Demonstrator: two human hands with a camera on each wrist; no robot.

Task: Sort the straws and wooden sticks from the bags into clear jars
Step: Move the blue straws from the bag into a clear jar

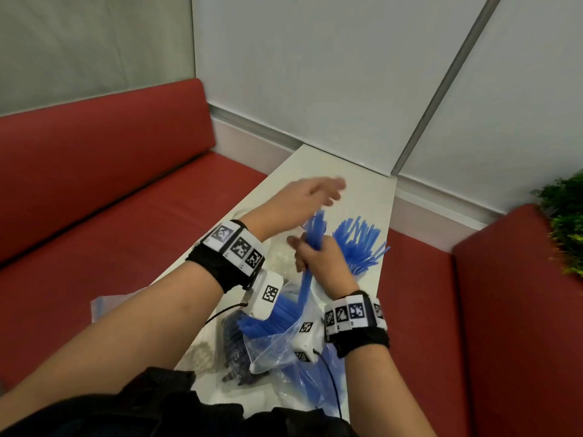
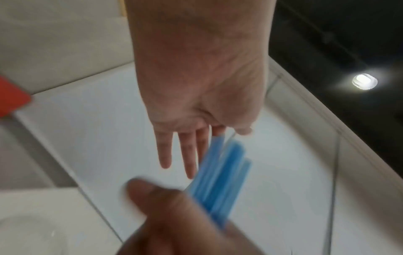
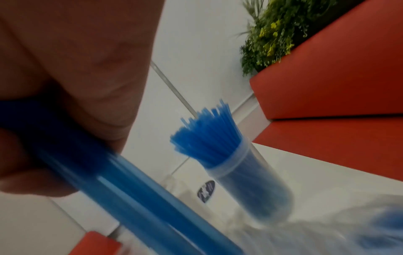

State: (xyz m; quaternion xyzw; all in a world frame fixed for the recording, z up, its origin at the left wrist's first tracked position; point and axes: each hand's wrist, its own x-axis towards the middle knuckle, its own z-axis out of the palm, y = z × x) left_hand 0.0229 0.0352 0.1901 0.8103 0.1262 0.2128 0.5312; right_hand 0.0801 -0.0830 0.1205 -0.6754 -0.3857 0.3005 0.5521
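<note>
My right hand (image 1: 310, 258) grips a small bundle of blue straws (image 1: 310, 247) upright above the white table (image 1: 318, 168); the same bundle (image 3: 130, 195) crosses the right wrist view. My left hand (image 1: 310, 195) hovers above the bundle's top with its fingers (image 2: 187, 155) straight and spread, holding nothing. A clear jar (image 3: 255, 186) packed with blue straws (image 1: 359, 244) stands just right of my right hand. More blue straws lie in a clear plastic bag (image 1: 277, 335) near the table's front. A bag of dark sticks (image 1: 235, 345) lies left of it.
Red bench seats (image 1: 104, 197) flank the narrow table on both sides. A green plant (image 1: 564, 222) stands at the far right. Another clear container (image 1: 280, 250) sits behind my left wrist. A pale bag (image 1: 202, 354) lies at the table's front left.
</note>
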